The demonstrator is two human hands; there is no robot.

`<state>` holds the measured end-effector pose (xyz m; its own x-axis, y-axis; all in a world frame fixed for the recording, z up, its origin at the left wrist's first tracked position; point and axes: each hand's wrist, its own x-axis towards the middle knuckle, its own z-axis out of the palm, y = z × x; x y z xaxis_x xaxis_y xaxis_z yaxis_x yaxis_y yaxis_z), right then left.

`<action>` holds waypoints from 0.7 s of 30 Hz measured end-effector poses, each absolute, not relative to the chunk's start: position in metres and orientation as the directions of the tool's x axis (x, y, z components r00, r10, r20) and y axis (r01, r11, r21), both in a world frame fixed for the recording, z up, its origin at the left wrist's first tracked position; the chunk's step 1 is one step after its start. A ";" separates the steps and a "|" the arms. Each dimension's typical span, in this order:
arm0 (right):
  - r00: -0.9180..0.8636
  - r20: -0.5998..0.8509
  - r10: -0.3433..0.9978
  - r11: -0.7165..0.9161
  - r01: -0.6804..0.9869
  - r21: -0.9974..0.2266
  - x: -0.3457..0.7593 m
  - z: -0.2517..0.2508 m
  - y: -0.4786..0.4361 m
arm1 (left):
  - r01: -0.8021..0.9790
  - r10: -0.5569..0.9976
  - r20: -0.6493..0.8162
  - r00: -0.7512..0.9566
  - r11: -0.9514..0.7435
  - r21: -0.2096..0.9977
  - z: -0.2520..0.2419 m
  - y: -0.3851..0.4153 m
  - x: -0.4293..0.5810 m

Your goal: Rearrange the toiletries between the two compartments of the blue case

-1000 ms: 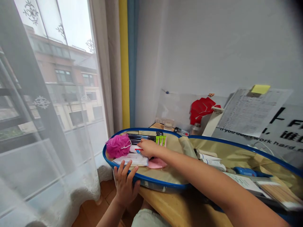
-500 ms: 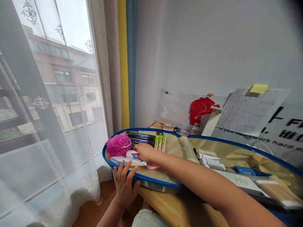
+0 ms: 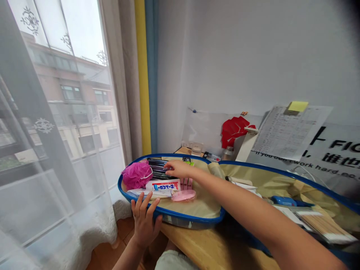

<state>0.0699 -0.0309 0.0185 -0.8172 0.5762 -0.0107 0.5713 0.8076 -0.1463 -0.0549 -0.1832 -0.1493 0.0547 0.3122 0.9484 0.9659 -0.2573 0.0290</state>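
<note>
While resting the left hand (image 3: 144,221) at seven o'clock on the near rim, with fingers wide and holding nothing, reaches across the left shell of the blue-rimmed case (image 3: 194,218). Bends the right hand (image 3: 177,169), narrow at the fingertips, over the dark pens (image 3: 156,162) near twelve o'clock; cannot tell whether pinching or only touching.

Could go wrong, as a judgement: too much weight from the left palm on the shell's end, apparently jutting past the wooden table (image 3: 197,243), and so a tip toward seven o'clock; or a drag of the right fingers through the pens, and so a knock to the toothpaste tube (image 3: 165,185) just below.

Counted, near to far: one table; one case in two open shells. Toward three o'clock, in the right shell, one pack of cotton swabs (image 3: 322,224) and one blue bottle (image 3: 283,201). Back in the left shell, one pink oval soap box (image 3: 184,195) at four; one flat clear-wrapped packet (image 3: 161,193) at eight; one toothpaste tube near the centre; one magenta bath puff (image 3: 137,175) toward ten; several pens, too overlapped for a sure number; sachets (image 3: 186,184) behind the right wrist, likewise unsure. Beyond: one glass jar (image 3: 197,149) at one, one small bottle (image 3: 228,153) and one red paper cutout (image 3: 233,131) at two.
</note>
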 end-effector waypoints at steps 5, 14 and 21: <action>-0.715 0.101 0.692 0.722 0.679 -0.137 0.155 0.060 -0.014 | 0.963 0.305 0.951 0.054 -0.267 0.030 -0.150 -0.183 -0.055; -0.496 -0.073 0.865 0.496 0.868 -0.024 0.316 0.050 -0.011 | 0.957 0.282 0.959 0.036 -0.285 0.048 -0.149 -0.182 -0.057; -0.433 -0.140 0.890 0.446 0.891 0.082 0.359 0.012 0.000 | 0.955 0.260 0.964 0.062 -0.297 0.019 -0.144 -0.183 -0.056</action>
<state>0.3594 -0.0001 0.0123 -0.4329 0.8905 -0.1400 0.8912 0.4461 0.0816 -0.0562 -0.1825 -0.1440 0.0619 0.2599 0.9636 0.9548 -0.2966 0.0186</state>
